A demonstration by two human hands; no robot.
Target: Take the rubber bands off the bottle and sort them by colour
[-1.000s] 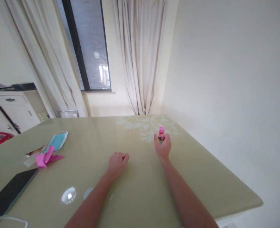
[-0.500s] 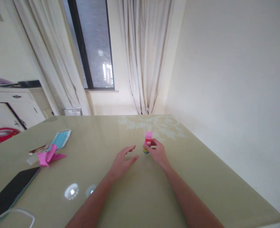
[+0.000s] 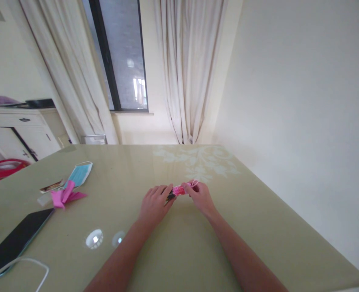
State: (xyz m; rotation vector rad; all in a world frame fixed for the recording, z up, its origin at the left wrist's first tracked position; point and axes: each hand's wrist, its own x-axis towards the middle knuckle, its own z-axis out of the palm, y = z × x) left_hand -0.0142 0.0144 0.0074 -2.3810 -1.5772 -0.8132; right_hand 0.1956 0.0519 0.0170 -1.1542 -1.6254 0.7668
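A small pink and red tube with a dark, patterned end lies sideways between my two hands, just above the table or on it; I cannot tell which. Its exact kind is too small to make out. My left hand is wrapped round the dark end at the left, which its fingers partly cover. At the other end, my right hand pinches the pink part between thumb and fingers. A thin pale pink loop sticks out there.
Left on the glossy green table lie a pink folded-paper piece, a blue face mask, a dark tablet or phone and a white cable. A wall runs along the right edge.
The tube has gone from upright in my right hand to lying sideways. My left hand, open and apart before, has closed round its dark end. The view has shifted slightly.
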